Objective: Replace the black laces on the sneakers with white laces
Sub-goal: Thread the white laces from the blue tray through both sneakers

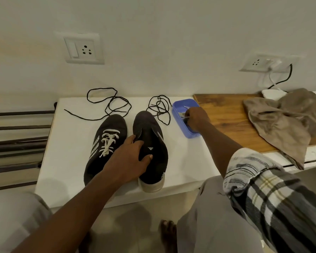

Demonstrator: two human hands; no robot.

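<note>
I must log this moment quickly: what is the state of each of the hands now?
Left hand: grips the unlaced sneaker at its opening.
Right hand: fingers curled in the blue box, pinching a white strand.

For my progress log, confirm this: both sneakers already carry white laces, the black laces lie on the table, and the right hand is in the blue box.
Not both. In the head view only the left sneaker carries white laces; the right sneaker, held by the left hand, has none. The rest stands.
</note>
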